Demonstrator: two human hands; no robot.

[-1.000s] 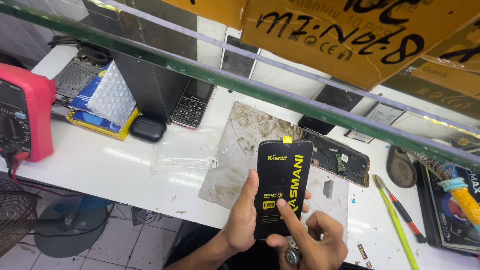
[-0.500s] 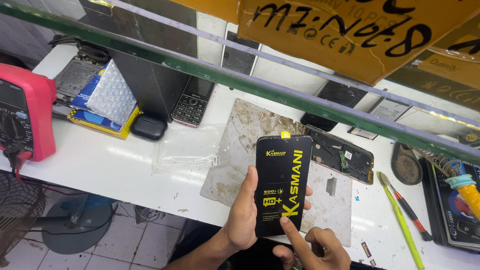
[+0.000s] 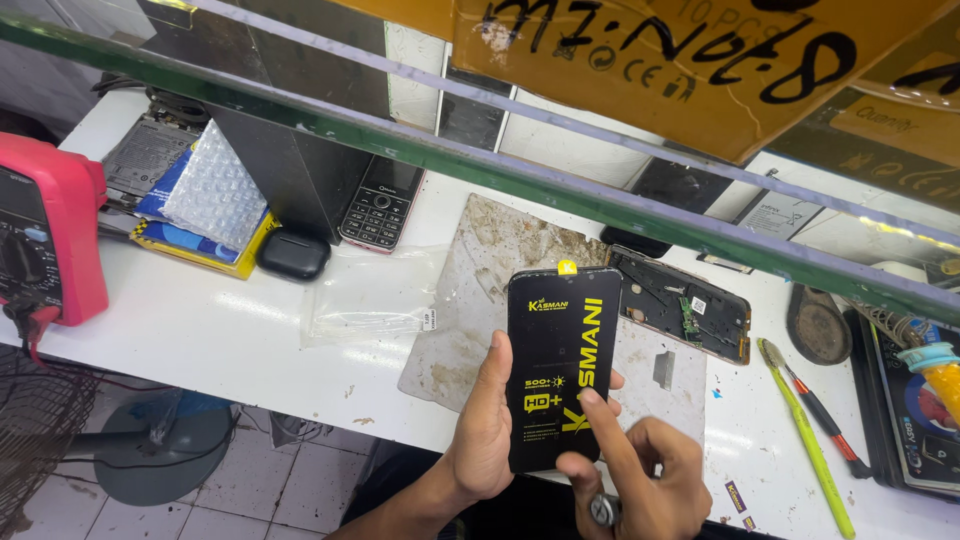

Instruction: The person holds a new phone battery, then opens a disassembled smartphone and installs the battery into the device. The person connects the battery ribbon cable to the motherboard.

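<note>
Left hand (image 3: 487, 430): gripping the black screen protector (image 3: 560, 365) above the table (image 3: 200, 330).
Right hand (image 3: 640, 480): forefinger pressing the protector's lower face, other fingers curled, grasping nothing.

The right hand (image 3: 640, 480) runs off the bottom edge at 6 o'clock, its ring half lost there. The left hand (image 3: 485, 430) hides the left edge of the black panel (image 3: 560, 365), and its palm is out of sight behind it. At 9 o'clock the red meter (image 3: 50, 235) is cut by the frame. The green shelf edge (image 3: 560, 190) covers the keypad phone (image 3: 378, 205)'s top. At 3 o'clock a bottle (image 3: 940, 375) is cropped.
</note>
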